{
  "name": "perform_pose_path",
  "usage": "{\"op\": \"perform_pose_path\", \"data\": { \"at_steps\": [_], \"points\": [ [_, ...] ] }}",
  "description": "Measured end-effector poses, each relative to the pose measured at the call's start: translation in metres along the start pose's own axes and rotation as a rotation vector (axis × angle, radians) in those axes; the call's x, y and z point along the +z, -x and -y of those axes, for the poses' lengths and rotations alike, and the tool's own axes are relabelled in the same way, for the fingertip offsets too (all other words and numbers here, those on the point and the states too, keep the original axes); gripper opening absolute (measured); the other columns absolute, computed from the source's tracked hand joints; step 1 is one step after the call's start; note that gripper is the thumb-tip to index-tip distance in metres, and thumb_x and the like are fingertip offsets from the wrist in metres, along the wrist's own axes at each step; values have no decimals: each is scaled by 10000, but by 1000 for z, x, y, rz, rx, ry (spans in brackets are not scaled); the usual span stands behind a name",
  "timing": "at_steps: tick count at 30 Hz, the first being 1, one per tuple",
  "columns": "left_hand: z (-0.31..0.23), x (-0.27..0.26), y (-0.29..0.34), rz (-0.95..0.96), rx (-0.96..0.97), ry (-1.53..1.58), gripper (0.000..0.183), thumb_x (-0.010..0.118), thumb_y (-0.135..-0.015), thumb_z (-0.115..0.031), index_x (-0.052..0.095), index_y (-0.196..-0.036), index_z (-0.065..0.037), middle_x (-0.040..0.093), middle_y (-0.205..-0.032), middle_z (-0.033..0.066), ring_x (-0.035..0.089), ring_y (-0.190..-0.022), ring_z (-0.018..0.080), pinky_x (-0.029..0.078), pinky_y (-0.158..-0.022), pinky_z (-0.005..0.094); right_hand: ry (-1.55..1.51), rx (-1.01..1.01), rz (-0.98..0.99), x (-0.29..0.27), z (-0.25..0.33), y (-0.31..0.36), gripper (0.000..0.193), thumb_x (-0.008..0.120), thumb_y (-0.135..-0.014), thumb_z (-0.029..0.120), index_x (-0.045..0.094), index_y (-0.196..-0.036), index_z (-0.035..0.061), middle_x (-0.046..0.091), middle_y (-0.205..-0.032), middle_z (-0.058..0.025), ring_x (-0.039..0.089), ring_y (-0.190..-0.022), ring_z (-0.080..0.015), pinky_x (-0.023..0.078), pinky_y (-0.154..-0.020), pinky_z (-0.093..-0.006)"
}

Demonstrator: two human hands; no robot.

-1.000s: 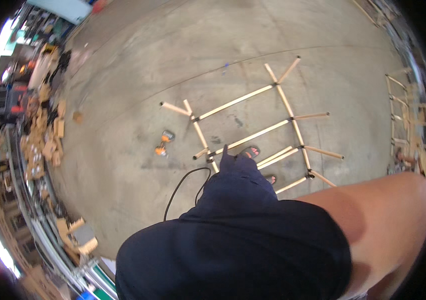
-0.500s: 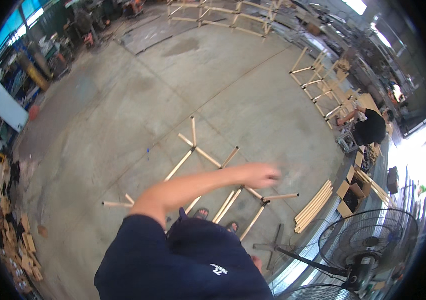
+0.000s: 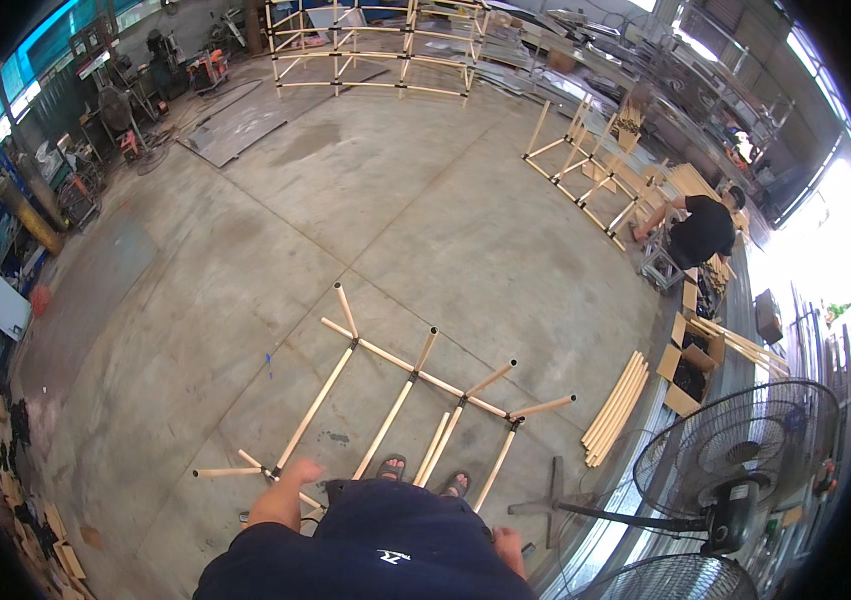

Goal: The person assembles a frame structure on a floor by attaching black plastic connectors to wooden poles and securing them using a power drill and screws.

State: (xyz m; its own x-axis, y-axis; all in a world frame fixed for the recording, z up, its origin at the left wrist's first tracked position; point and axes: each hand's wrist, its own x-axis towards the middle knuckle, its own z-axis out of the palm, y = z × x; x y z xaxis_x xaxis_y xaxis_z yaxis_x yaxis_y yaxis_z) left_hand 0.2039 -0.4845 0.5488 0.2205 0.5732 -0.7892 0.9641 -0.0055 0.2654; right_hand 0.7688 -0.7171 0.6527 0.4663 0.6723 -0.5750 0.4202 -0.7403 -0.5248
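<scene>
A frame of cream-coloured pipes [image 3: 386, 428] with black joints lies on the concrete floor before me, several short pipes standing up from it. My left hand [image 3: 308, 470] hangs by the frame's near left corner, close to a black joint [image 3: 277, 472]; its fingers are smeared and I cannot see anything held. Low at my right side is my right hand [image 3: 511, 545], with a small dark thing [image 3: 529, 550] beside it. Its fingers are mostly hidden. Two loose pipes [image 3: 434, 450] lie between the frame's bars near my sandalled feet.
A bundle of pipes [image 3: 616, 410] lies to the right, near a standing fan [image 3: 736, 470] with a cross-shaped base. Beyond are open cardboard boxes [image 3: 691, 365] with black parts. A co-worker in black [image 3: 703, 230] sits by another pipe frame [image 3: 586, 165]. A larger frame [image 3: 371, 55] stands far back.
My left arm, stretched across my front to the right, has swung back down to the left. The view has tilted up, showing more of the frame and the far floor.
</scene>
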Motion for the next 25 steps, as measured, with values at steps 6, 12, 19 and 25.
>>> {"op": "perform_pose_path", "data": {
  "at_steps": [6,12,19,25],
  "points": [
    [-95,-49,-17,-185,66,324,505,600,-956,-439,714,-1172,3,710,-1194,231,664,-1134,401,517,-982,479,-125,-8,38,8,59,-52,384,641,-925,344,741,-965,-24,732,-779,-158,718,-717,-260,558,-703,-394],
    [-124,-87,-18,-271,178,564,453,646,-949,-396,714,-1137,11,737,-1109,211,701,-1050,357,540,-907,450,-53,-12,2,11,51,-64,373,665,-934,351,753,-1029,1,762,-846,-124,736,-782,-230,575,-752,-373],
    [-52,-59,-20,-203,0,329,428,651,-931,-407,757,-1028,-3,754,-967,214,728,-941,363,556,-855,452,-7,117,32,32,-22,-20,341,654,-950,276,747,-1079,-26,757,-857,-128,722,-724,-206,586,-708,-362],
    [-8,-47,-37,-72,-102,288,468,670,-910,-452,770,-1055,-19,744,-1038,244,725,-1019,359,547,-917,469,-102,382,125,53,-64,18,359,661,-953,339,765,-1112,35,754,-850,-90,711,-692,-216,577,-641,-352]
  ]
}}
